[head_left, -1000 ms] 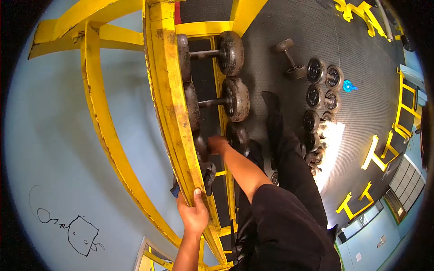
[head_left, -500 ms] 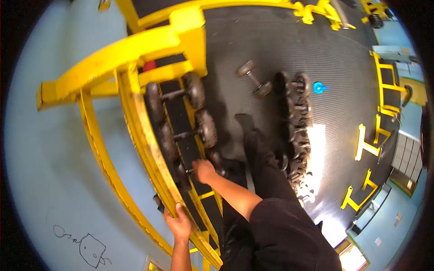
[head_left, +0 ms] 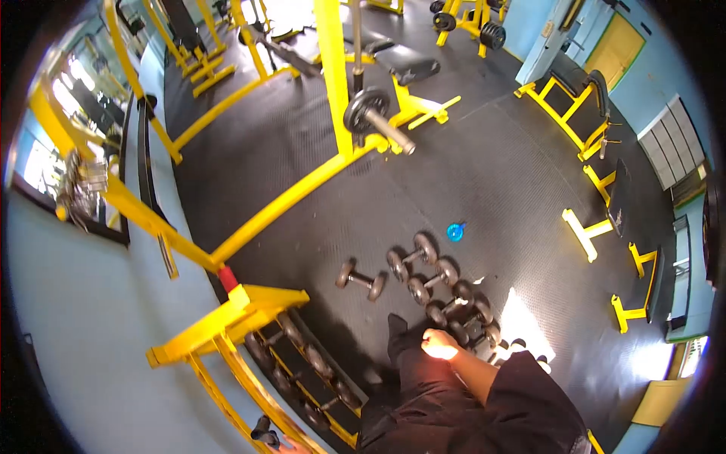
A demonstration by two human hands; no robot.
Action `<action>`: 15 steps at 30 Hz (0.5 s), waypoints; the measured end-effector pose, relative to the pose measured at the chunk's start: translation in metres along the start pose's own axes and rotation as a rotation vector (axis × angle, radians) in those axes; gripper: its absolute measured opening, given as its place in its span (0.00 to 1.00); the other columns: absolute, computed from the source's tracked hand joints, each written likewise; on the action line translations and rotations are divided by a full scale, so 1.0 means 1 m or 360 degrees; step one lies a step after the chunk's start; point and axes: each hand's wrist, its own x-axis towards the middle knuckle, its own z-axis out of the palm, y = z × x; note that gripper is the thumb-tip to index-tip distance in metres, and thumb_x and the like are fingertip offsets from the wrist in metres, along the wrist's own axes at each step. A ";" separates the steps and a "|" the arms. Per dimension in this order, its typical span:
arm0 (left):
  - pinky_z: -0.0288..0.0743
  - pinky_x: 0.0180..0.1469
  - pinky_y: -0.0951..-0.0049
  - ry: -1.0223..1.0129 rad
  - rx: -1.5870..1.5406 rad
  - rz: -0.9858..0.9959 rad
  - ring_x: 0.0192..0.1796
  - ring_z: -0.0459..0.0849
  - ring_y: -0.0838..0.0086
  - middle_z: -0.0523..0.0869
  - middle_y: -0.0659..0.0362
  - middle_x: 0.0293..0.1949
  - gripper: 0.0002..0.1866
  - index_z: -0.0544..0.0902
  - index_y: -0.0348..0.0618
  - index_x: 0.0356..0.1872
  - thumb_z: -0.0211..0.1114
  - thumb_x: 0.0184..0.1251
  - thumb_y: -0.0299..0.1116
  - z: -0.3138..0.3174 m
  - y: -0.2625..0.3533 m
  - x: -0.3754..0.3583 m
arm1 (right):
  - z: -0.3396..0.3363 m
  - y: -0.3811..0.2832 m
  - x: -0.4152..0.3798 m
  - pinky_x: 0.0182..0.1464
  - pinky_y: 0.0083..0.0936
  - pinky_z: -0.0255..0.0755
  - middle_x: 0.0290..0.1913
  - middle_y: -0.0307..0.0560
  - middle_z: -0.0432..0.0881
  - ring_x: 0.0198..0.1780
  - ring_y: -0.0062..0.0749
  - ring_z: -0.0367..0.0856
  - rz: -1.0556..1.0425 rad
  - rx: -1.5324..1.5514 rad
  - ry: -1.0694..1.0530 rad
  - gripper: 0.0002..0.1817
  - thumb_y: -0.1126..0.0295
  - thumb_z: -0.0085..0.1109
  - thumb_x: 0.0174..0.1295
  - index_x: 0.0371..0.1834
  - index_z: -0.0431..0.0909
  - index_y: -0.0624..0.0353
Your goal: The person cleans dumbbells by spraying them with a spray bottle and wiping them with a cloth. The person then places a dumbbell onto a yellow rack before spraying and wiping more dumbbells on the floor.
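At the bottom edge my left hand (head_left: 287, 447), partly cut off, is closed on the upper rail of the yellow dumbbell rack (head_left: 257, 393). Beside it on the rail is a small black object (head_left: 265, 431) whose kind I cannot make out. My right hand (head_left: 440, 345) is loosely closed above my leg, with nothing visible in it. Several dark dumbbells (head_left: 318, 362) rest in the rack. More dumbbells (head_left: 431, 281) lie in a row on the floor past my right hand, and a single dumbbell (head_left: 361, 280) lies apart, left of that row.
A small blue object (head_left: 455, 231) is on the black rubber floor (head_left: 280, 250) beyond the dumbbells. Ahead stands a yellow frame (head_left: 336, 76) with a weight plate (head_left: 367, 110) on a bar. Yellow benches (head_left: 590, 234) line the right side; a mirror (head_left: 76, 166) hangs on the left wall.
My right hand has left the dumbbell in the rack and moved right, over my leg. The view has swung up to take in more of the room. My left hand stays at the rail.
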 end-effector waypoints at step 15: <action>0.75 0.56 0.61 -0.0088 -0.0846 0.0477 0.49 0.82 0.57 0.81 0.45 0.47 0.09 0.81 0.27 0.44 0.64 0.67 0.24 0.088 0.275 0.143 | -0.098 0.132 0.036 0.42 0.32 0.80 0.30 0.50 0.88 0.33 0.38 0.88 0.0735 0.0715 0.0397 0.11 0.60 0.64 0.49 0.27 0.89 0.55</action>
